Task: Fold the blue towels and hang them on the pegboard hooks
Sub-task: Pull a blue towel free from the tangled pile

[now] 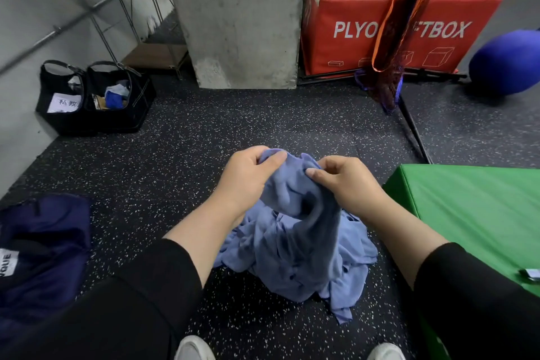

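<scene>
Around the person, the speckled rubber floor [181, 155] carries a good deal: two black bags [93, 96] sit at the far left by a wire shelf rack [131, 14], a concrete pillar [239, 17] rises straight ahead, and a red plyo box [350, 47] stands to its right with an orange-and-dark net [391, 47] dangling in front of it. A blue ball [505, 61] lies at the far right. A green padded box [473, 213] presses in close at the right forearm, and a navy garment [43, 251] lies at the near left.

The blue towels [295, 254] sit in a crumpled heap on the floor between the forearms (one end is lifted). The left hand [245, 178] grips that raised end with curled fingers [276, 158], and the right hand [347, 184] pinches the same bunch just beside it, thumb against cloth.

Open floor stretches ahead toward the pillar and to the left; the green box's edge borders the heap's right side.
</scene>
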Tool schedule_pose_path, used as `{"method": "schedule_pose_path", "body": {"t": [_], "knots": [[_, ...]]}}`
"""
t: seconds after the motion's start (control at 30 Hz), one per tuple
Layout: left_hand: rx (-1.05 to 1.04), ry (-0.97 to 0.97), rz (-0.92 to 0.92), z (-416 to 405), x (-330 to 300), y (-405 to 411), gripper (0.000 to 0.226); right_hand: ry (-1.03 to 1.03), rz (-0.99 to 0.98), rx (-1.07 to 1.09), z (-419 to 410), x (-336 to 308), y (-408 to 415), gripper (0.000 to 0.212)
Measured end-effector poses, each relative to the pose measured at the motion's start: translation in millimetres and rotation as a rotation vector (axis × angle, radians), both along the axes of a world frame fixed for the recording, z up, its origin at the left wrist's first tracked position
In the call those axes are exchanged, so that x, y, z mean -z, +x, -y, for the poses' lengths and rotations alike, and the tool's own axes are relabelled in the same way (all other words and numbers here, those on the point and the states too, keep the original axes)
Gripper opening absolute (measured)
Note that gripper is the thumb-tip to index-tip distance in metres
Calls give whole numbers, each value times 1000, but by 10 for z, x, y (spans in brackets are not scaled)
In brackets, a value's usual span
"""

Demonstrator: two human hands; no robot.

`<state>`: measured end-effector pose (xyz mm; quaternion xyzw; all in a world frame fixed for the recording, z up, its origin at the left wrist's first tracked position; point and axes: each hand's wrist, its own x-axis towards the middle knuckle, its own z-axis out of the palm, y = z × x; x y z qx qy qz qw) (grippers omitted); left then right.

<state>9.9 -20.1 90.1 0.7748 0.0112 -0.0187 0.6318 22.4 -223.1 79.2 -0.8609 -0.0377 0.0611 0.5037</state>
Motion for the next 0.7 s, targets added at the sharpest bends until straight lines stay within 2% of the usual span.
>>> {"method": "schedule_pose_path", "body": {"t": [0.13,0.23,0.27,0.33,0.4,0.53,0.7], "knots": [[49,251,18,189,22,4,25,-43,25,-80,-81,-90,-46,20],[110,439,35,237,48,25,25,-73,35,-84,-101,-122,-51,12],[124,473,41,228,53,26,37,-70,31,-70,-105,-119,-48,11],[114,480,35,200,46,38,48,-50,17,-56,-104,-107,-33,16],[50,457,81,171,-3,41,49,-82,6,-62,-95,-97,-21,16],[-168,397,164,67,-99,75,47,-303,15,32,-58,-86,-14,5],[-414,354,230,-160,-168,130,48,-453,60,179,-25,-56,-5,13]]}}
